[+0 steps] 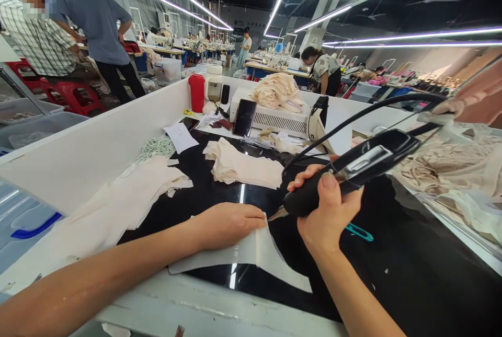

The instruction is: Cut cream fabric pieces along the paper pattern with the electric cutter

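My left hand [231, 223] is closed at the upper edge of a cream fabric piece [243, 253], its fingertips pinching the fabric over the black tabletop. In my right hand [329, 211] is a thick black corded handheld tool [347, 167] with a metal lever along its body. Its narrow tip [277, 214] points down and left, close to the fabric edge by my left fingertips. Whether the tip touches the fabric, I cannot tell. A stack of cream fabric pieces [247, 164] lies just beyond my hands. More cream pieces [129, 193] are spread at the left.
A teal thread snipper [360, 232] lies right of my right hand. At the back stand a phone [244, 117], a vented white box [280, 120] and a red cup [196, 93]. The tool's black cable [364, 109] arches overhead. Several people are farther off.
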Tool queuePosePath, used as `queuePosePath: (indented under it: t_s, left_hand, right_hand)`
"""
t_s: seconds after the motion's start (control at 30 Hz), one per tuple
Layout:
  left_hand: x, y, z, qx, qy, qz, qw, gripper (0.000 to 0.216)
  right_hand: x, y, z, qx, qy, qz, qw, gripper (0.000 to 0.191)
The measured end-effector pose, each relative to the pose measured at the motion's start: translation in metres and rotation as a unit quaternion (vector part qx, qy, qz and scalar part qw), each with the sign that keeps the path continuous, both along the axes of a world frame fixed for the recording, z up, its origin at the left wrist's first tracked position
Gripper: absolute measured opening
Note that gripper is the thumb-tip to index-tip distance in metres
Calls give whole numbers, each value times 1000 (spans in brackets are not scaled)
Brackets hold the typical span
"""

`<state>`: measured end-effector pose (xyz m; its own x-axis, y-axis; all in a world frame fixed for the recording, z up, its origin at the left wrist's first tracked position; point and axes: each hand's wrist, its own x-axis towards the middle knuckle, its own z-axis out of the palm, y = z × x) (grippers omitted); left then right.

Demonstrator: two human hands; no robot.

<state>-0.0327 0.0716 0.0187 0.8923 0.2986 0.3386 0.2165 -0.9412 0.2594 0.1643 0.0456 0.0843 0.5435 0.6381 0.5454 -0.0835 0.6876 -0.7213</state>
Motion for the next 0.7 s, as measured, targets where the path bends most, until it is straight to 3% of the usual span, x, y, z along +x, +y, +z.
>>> queuePosePath:
  t_s: [0.7]
  left_hand:
    - [-4, 1, 4, 14, 27, 8, 999, 36]
  right_hand:
    - [-2, -14, -2, 1, 6, -6, 1000, 48]
